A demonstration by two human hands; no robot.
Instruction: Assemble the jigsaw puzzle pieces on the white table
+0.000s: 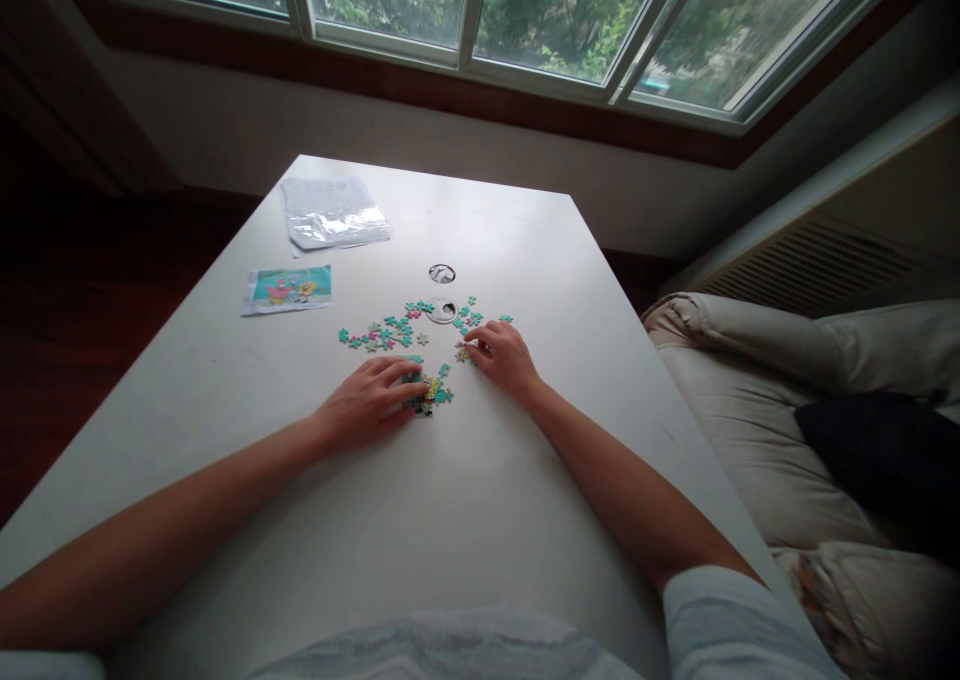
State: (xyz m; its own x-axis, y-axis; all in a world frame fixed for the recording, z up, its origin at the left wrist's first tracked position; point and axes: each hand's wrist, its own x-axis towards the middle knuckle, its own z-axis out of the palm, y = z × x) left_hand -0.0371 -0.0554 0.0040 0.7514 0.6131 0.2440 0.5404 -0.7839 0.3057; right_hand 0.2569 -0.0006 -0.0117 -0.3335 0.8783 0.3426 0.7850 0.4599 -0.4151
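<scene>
My left hand (375, 392) lies on the white table with its fingers stretched out. Its fingertips rest on a partly joined jigsaw puzzle (433, 390) in yellow and teal, and cover its left side. My right hand (504, 355) is closed in a pinch at a small puzzle piece (462, 354), a little right of and beyond the joined part. The fingertips hide much of that piece. Loose puzzle pieces (386, 334), mostly teal with some pink, are scattered beyond my left hand. More loose pieces (470, 316) lie just past my right hand.
A printed picture card (289, 289) with cartoon figures lies at the left of the table (480, 540). Behind it is a clear plastic bag (334, 212) with papers. Two round holes (442, 274) sit mid-table. On the right stands a beige sofa (720, 410), and windows run along the back.
</scene>
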